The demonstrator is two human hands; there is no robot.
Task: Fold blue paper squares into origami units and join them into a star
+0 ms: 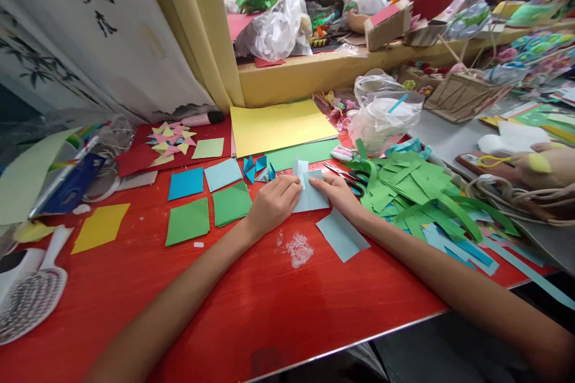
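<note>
My left hand [274,203] and my right hand [335,191] meet over a pale blue paper square [312,197] on the red table [251,311]. Both hands have their fingers pressed down on the paper, pinching a fold along its upper edge. A second pale blue paper [342,234] lies just below my right wrist. Small folded blue paper pieces [258,169] sit a little behind my left hand. Scissors [350,176] with a black-and-red handle lie right of the folded sheet.
Green squares [209,212], blue squares [204,179] and a yellow square [101,226] lie left of my hands. A heap of green paper strips [417,191] fills the right. A large yellow sheet [278,125] lies behind. A hairbrush [31,296] rests at the left edge.
</note>
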